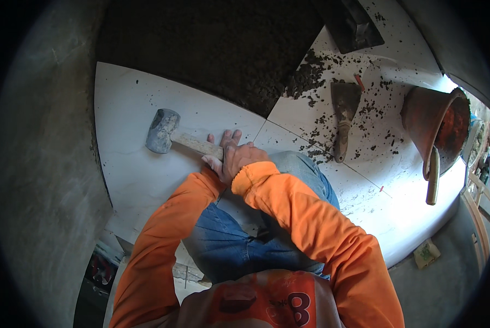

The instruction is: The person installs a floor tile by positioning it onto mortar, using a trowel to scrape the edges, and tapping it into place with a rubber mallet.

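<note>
My right hand (245, 157) is closed round the end of the wooden handle of a mallet (164, 131) with a thick, worn grey head. The mallet points left over a large white floor tile (127, 90); whether its head touches the tile I cannot tell. Beneath my right hand, my left hand (229, 139) lies palm down on the tile with its fingers spread. The crossed hands hide part of the left palm and the handle's end. A joint between tiles runs just right of the fingers.
Dark wet mortar (206, 41) covers the floor beyond the tile. Crumbs of it surround a scraper (344, 117) on the right-hand tiles. A flat trowel (360, 30) lies at the far right, and a tipped bucket (433, 128) nearer. A grey wall (48, 153) borders the left.
</note>
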`<state>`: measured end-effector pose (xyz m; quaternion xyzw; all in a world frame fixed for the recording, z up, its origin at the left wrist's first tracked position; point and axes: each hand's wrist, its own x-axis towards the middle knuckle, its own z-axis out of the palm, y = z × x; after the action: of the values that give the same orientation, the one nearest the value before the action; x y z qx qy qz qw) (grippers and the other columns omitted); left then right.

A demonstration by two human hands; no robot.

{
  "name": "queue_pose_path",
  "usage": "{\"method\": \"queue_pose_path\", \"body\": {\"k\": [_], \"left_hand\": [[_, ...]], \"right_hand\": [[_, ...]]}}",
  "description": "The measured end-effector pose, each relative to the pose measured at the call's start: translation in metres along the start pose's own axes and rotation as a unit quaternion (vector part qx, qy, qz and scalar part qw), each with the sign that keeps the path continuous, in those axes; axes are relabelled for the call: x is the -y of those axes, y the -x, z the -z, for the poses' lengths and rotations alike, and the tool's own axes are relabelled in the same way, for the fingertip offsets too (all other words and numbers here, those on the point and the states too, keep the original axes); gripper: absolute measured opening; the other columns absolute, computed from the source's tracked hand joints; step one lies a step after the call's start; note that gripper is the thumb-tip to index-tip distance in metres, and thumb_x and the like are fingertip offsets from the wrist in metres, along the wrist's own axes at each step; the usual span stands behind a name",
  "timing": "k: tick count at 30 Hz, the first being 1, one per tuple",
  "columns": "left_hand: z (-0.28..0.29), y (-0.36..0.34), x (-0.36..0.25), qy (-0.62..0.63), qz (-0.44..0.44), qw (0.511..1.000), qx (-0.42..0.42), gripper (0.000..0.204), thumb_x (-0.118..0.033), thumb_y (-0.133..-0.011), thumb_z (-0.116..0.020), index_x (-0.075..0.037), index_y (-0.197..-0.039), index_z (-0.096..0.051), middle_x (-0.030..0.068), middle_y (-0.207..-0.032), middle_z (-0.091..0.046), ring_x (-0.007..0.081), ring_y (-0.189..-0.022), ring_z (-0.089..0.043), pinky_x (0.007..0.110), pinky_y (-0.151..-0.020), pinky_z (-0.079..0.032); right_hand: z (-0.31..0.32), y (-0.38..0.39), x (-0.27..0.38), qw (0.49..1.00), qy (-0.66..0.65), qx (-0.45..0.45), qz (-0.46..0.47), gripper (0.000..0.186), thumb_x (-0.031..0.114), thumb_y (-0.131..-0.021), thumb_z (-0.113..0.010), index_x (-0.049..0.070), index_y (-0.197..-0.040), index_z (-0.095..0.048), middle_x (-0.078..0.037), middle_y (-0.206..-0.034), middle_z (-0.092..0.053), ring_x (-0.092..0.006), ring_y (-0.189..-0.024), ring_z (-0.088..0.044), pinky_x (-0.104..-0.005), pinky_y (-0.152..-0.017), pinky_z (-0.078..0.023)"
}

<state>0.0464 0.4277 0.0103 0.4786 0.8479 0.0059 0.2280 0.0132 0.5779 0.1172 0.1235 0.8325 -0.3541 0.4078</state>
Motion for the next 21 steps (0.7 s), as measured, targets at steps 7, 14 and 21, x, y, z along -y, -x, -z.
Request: {"method": "queue_pose_path", "body": {"k": [7,14,21], "left_hand": [[-0.019,0.056,-0.018,0.049,0.001,0.998,0.044,0.056,-0.051,-0.088,-0.039,-0.023,-0.135,-0.037,0.0184,-0.143,-0.025,0.0372,-0.134,-0.019,0.067,-0.099,-0.010],[-0.058,0.070,-0.085,0.048,0.089,0.994,0.037,0.060,-0.050,-0.086,-0.041,-0.020,-0.137,-0.033,0.0193,-0.144,-0.022,0.0384,-0.135,-0.015,0.067,-0.100,-0.007],[-0.070,0.069,-0.086,0.034,0.198,0.980,-0.013,0.064,-0.050,-0.085,-0.043,-0.017,-0.139,-0.030,0.0203,-0.145,-0.019,0.0396,-0.136,-0.012,0.067,-0.101,-0.004]], "right_hand": [[-0.070,0.002,0.011,0.995,0.021,-0.091,0.017,0.054,0.042,-0.090,-0.038,0.004,-0.128,-0.040,-0.026,-0.132,-0.040,-0.0410,-0.128,-0.031,-0.0600,-0.099,-0.026],[-0.075,0.010,0.004,0.995,-0.076,-0.058,-0.013,0.044,0.043,-0.089,-0.046,0.008,-0.116,-0.047,-0.021,-0.096,-0.061,-0.0417,-0.108,-0.052,-0.0565,-0.096,-0.033],[-0.040,0.003,0.012,0.996,-0.088,0.005,-0.009,0.040,0.036,-0.084,-0.053,0.005,-0.109,-0.049,-0.024,-0.086,-0.060,-0.0400,-0.078,-0.062,-0.0474,-0.067,-0.049]]}}
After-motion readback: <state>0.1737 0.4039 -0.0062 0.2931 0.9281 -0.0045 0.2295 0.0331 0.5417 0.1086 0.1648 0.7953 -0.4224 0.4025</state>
